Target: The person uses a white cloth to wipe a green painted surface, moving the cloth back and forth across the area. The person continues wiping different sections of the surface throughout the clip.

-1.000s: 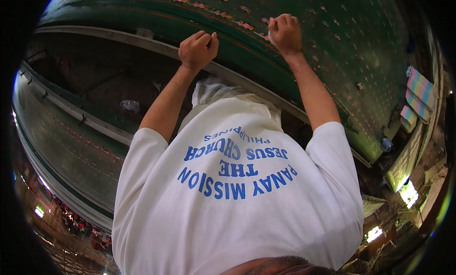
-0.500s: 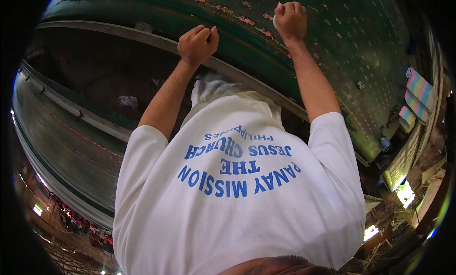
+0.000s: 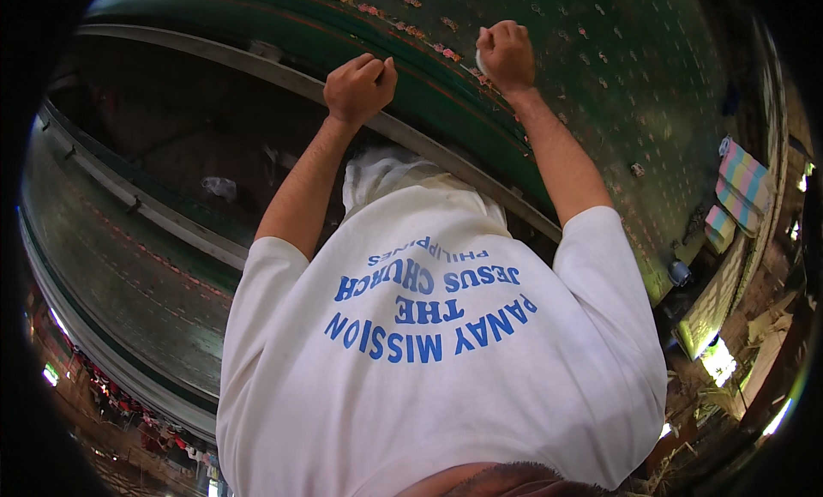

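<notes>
Both my arms reach forward over a long dark green table (image 3: pixel 600 154). My left hand (image 3: pixel 360 87) is closed in a fist above the table's near edge. Its fingers are curled out of sight, so I cannot tell what they hold, if anything. Farther right, my right hand (image 3: pixel 507 55) is closed around a small white thing (image 3: pixel 481 63), and only a sliver of that shows beside the fingers. A row of small pink-and-red flower-like pieces (image 3: pixel 446 51) runs along the tabletop just left of my right hand.
A pale rail (image 3: pixel 283 72) borders the table's near side. On the dark floor to the left lies a crumpled clear plastic bag (image 3: pixel 219 187). Beyond it stands another long green table (image 3: pixel 146 248). Striped pastel cloths (image 3: pixel 741 184) hang at the right, near a dark rounded container (image 3: pixel 680 273).
The view has shifted slightly. My right hand appears a little lower and farther left in the picture, and the tabletop has shifted similarly. My left hand has barely moved; both stay closed.
</notes>
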`<state>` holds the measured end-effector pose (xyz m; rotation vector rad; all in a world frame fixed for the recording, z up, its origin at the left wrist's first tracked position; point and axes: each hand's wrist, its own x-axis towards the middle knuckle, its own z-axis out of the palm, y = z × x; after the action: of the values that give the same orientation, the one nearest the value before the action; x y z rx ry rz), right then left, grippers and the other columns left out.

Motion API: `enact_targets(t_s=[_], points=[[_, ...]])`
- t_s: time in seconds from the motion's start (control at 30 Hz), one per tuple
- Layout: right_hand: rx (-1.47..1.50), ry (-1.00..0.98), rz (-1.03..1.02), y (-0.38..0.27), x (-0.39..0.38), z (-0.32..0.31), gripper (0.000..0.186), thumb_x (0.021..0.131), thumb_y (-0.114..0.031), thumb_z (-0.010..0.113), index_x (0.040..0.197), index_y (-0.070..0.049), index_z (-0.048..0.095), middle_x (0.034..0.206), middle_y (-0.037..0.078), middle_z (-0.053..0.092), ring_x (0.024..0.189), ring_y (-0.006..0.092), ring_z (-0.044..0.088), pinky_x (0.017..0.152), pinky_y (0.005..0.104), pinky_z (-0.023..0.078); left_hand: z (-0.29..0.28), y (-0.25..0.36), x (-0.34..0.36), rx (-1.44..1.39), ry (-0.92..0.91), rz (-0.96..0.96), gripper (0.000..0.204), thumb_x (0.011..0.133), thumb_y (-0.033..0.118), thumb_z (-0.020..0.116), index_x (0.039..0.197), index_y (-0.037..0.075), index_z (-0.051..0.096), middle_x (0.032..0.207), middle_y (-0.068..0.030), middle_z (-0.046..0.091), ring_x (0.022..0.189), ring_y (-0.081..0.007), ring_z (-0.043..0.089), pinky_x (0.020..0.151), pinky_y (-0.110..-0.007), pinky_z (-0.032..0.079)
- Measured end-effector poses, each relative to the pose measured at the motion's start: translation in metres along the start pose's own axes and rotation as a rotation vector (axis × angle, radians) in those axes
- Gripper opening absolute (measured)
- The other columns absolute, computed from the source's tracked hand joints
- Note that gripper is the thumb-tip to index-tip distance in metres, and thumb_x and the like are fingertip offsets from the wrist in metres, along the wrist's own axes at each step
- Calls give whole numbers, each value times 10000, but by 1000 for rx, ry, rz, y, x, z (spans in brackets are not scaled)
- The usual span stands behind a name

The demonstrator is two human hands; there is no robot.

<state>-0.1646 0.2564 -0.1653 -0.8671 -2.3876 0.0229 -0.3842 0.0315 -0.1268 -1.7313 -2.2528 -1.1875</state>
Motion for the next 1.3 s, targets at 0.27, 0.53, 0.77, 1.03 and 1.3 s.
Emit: enact_targets(t_s=[0.27,0.53,0.77,1.03,1.3], points=[[78,6,26,-22,-19,-13,209,968,-243,749,838,-110,652,933,92,666,915,359,649,834,500,543,-3,-3,-3,24,-23,24,372,951,163,787,656,97,571,660,-54,586,563,-304,629,503,-431,501],[-96,66,89,-6,-5,-6,191,973,-249,754,866,-109,682,941,71,677,934,332,671,827,470,568,-1,1,1,1,14,29,373,951,166,786,654,103,570,657,-53,584,568,-299,638,509,-427,508],[-153,51,37,20,8,-3,212,974,-272,735,862,-105,665,934,101,670,900,354,675,767,478,575,1,1,2,-16,18,35,373,953,177,785,655,102,574,666,-53,592,569,-297,641,510,-428,514],[-108,14,59,4,11,4,226,996,-284,721,883,-94,678,947,113,675,909,356,668,775,501,572,3,-1,1,-8,42,37,380,949,198,789,654,99,572,668,-61,590,574,-302,641,513,-428,516],[-42,0,4,1,8,1,211,967,-247,741,820,-108,682,917,125,684,904,371,670,790,512,565,-2,-1,-3,-4,16,26,358,917,195,791,625,130,595,661,-26,610,582,-268,669,510,-402,539]])
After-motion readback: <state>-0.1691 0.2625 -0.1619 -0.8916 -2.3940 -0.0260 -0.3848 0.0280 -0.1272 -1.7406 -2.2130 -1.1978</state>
